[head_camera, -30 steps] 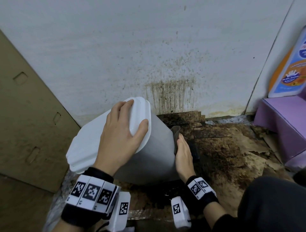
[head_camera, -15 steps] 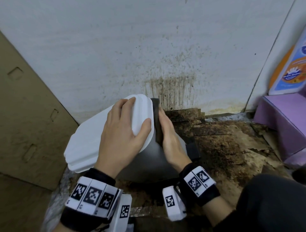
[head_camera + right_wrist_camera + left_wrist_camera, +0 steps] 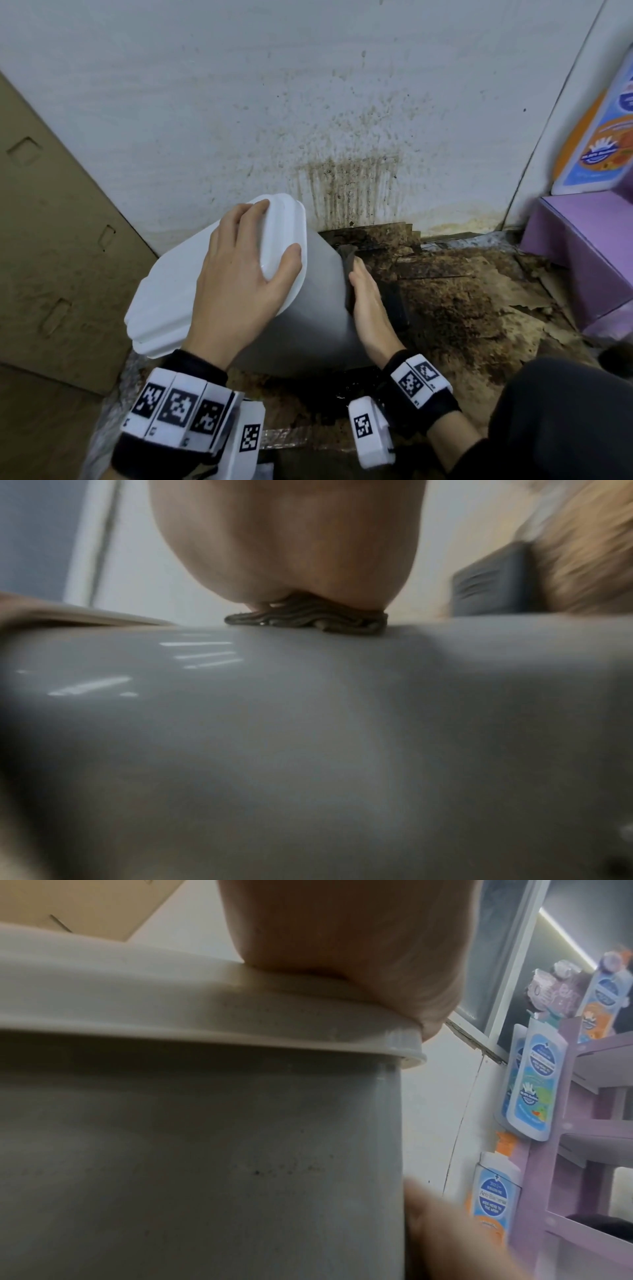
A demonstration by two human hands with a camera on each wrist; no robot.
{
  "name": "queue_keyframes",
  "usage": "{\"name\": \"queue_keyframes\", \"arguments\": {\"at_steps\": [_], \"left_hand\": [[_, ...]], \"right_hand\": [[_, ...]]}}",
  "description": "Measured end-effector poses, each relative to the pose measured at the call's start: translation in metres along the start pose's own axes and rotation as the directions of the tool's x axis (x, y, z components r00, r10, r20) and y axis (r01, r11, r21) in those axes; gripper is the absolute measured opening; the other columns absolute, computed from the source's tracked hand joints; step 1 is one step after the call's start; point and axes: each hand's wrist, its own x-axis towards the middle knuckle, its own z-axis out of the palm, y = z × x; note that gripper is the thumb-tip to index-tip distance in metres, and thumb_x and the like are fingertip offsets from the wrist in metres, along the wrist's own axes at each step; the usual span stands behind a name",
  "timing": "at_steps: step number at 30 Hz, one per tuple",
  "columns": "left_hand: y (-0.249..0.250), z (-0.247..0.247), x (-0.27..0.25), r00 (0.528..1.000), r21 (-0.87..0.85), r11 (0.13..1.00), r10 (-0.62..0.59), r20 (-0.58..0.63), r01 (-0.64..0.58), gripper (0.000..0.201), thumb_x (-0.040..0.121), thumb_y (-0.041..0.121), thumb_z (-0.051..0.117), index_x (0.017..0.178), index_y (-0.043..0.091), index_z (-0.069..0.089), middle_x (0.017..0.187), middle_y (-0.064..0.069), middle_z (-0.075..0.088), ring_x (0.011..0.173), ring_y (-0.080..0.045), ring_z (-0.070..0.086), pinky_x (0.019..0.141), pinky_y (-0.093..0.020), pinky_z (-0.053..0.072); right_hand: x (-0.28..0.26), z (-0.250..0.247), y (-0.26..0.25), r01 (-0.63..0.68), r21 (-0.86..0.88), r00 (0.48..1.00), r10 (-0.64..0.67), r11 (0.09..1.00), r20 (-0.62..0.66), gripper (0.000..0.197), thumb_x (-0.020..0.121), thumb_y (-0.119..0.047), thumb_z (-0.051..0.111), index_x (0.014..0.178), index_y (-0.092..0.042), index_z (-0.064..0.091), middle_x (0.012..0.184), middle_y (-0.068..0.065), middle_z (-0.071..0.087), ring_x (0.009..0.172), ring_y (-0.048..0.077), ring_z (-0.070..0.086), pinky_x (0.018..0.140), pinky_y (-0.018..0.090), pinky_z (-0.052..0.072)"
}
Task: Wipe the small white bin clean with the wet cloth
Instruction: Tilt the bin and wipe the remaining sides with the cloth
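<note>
Wall (image 3: 239,102) white, brown splatter low down behind the bin. Floor (image 3: 462,308) grimy, torn brown patches. Cardboard (image 3: 44,240) leans at left; purple shelf (image 3: 582,257) at right. Bin (image 3: 318,308) tilted on the floor near the wall, grey side up, white lid (image 3: 164,291) on, toward the left. Left hand (image 3: 239,270) spread flat on the lid, thumb over its rim. Right hand (image 3: 371,308) flat, fingers together, pressing the cloth (image 3: 347,270) against the bin's right side. Cloth dark, folded, squashed under the palm in the right wrist view.
</note>
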Motion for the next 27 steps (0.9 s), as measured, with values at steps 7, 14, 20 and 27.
{"name": "queue_keyframes", "arguments": {"at_steps": [7, 14, 20, 27], "left_hand": [[0.004, 0.005, 0.004, 1.0, 0.004, 1.0, -0.004, 0.002, 0.004, 0.069, 0.09, 0.06, 0.04, 0.151, 0.026, 0.037, 0.152, 0.006, 0.037, 0.139, -0.016, 0.038, 0.103, -0.028, 0.031], [-0.004, 0.002, 0.008, 1.0, -0.029, 0.999, -0.023, -0.003, 0.023, 0.067, 0.091, 0.058, 0.043, 0.151, 0.029, 0.037, 0.151, 0.007, 0.037, 0.14, -0.016, 0.037, 0.102, -0.027, 0.03], [-0.01, 0.0, 0.01, 0.999, -0.039, 0.998, -0.041, -0.004, 0.041, 0.065, 0.091, 0.057, 0.044, 0.15, 0.03, 0.037, 0.151, 0.009, 0.037, 0.139, -0.014, 0.037, 0.101, -0.028, 0.03], [-0.003, 0.004, 0.014, 0.999, -0.016, 0.999, -0.047, -0.019, 0.047, 0.066, 0.089, 0.057, 0.042, 0.149, 0.027, 0.04, 0.148, 0.004, 0.041, 0.137, -0.018, 0.039, 0.104, -0.032, 0.034]], "right_hand": [[-0.028, 0.038, -0.068, 0.231, 0.194, 0.966, -0.248, 0.954, 0.068, 0.053, 0.107, -0.057, 0.021, 0.159, -0.049, 0.024, 0.165, -0.032, 0.02, 0.151, -0.014, 0.014, 0.127, 0.031, 0.013], [-0.026, 0.02, 0.012, 0.315, -0.129, 0.937, -0.33, 0.94, -0.116, 0.049, 0.112, -0.032, 0.022, 0.16, -0.03, 0.03, 0.167, -0.018, 0.027, 0.152, -0.01, 0.02, 0.129, 0.027, 0.016], [-0.028, 0.008, 0.066, 0.036, -0.097, 0.951, -0.064, 0.995, -0.303, 0.043, 0.113, -0.029, 0.026, 0.155, -0.032, 0.033, 0.161, -0.017, 0.032, 0.15, 0.0, 0.028, 0.129, 0.038, 0.019], [-0.045, 0.048, -0.009, 0.12, 0.041, 0.949, -0.102, 0.992, -0.298, 0.067, 0.093, -0.059, 0.011, 0.154, -0.039, 0.028, 0.165, -0.021, 0.026, 0.154, -0.003, 0.018, 0.13, 0.038, 0.011]]}}
